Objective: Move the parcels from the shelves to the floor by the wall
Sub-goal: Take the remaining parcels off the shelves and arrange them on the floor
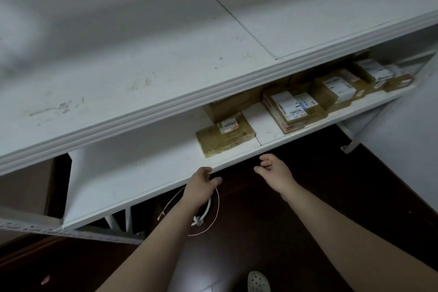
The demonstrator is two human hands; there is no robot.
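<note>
Your left hand (pixel 201 184) and right hand (pixel 275 173) hover by the shelf (pixel 142 168) lip, grips loosely curled, empty. Nearest parcel (pixel 225 136): flat, glossy, tape-wrapped.

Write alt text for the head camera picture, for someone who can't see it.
The left hand and the right hand, both holding nothing, reach toward the front edge of a white shelf. A tape-wrapped parcel lies nearest on it, with more labelled parcels in a row to the right. A white cord lies on the dark floor below.
</note>
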